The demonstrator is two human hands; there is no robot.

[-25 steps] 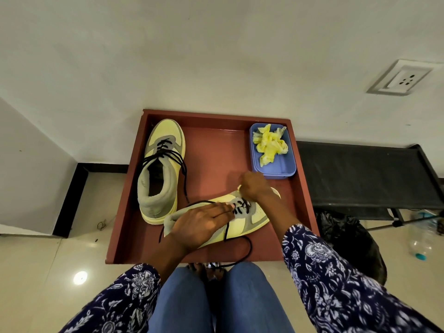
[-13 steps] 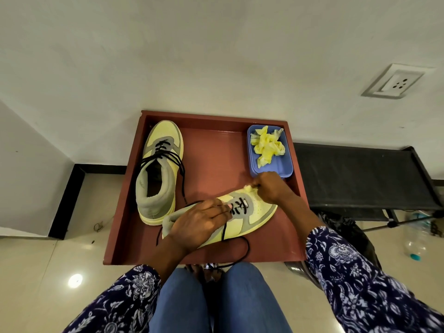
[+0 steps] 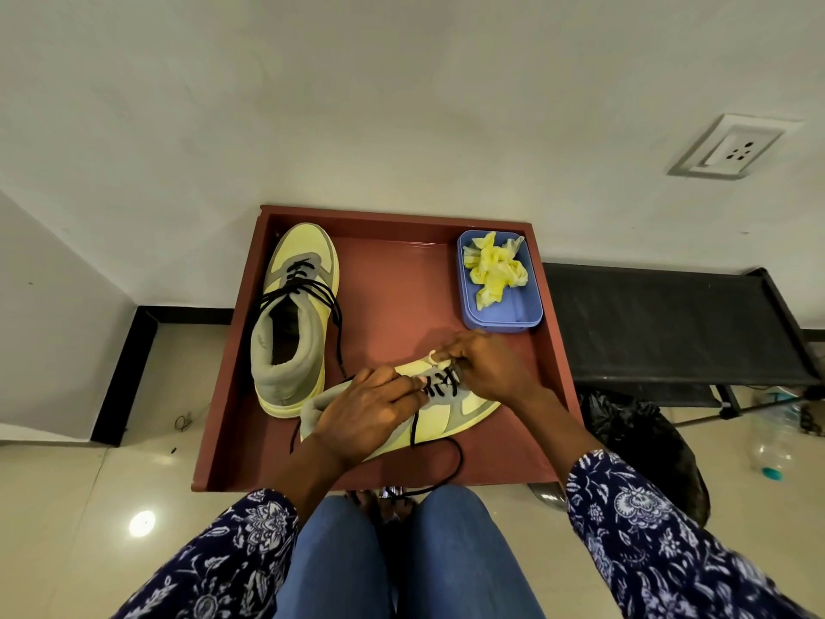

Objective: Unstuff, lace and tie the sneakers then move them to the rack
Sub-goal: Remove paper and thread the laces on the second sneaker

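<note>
- Working at the eyelets, the right hand (image 3: 484, 366) has its fingers curled in over the lace rows of the near sneaker (image 3: 442, 411), seemingly pinching the lace (image 3: 439, 384) there; the exact pinch is hidden under the knuckles.
- The left hand (image 3: 366, 411) lies over the tongue and collar, fingers bent, fingertips (image 3: 413, 388) touching the lace rows; it looks to be steadying the shoe and holding a crossing down; whether it pinches lace I cannot tell.
- That sneaker lies aslant at the near side of the red tray (image 3: 232, 395), toe to the right; a free lace end loops off its side, over the tray's near edge and down between the knees.
- Step in hand, as I judge it: lacing, only the lower rows threaded; do it well by pulling each crossing snug before the next; keep both ends even; keep the left hand down so the shoe does not skid.
- Mind the trailing end; it could snag on the tray edge.
- The far sneaker (image 3: 297, 319) stands upright at the tray's left, just beside the near one's heel; laced partway, ends loose, not tied.
- A blue box (image 3: 531, 314) in the far right corner holds yellow stuffing (image 3: 493, 274); so unstuffing seems done.
- The black rack (image 3: 669, 323) stands just right of the tray, bare where seen.
</note>
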